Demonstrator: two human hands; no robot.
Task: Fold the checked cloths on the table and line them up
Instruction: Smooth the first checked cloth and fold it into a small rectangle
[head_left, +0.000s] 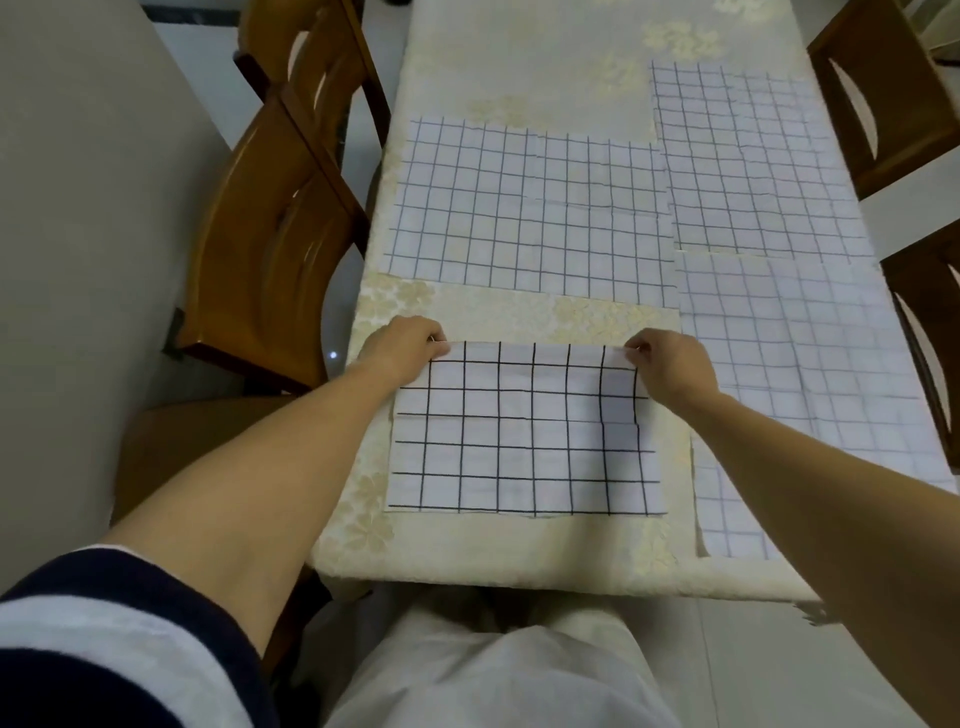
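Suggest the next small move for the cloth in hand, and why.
Probably draw both far corners back toward the near edge, folding the nearest cloth over. The left hand and right hand each pinch a far corner; the rest lies flat.

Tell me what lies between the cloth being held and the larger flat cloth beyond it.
Only a bare strip of the floral tablecloth, seen in the head view, separates the held cloth from the flat cloth.

Matt creased cloths (524, 431) — damask tablecloth (519, 62) — glossy wooden chairs (270, 228).
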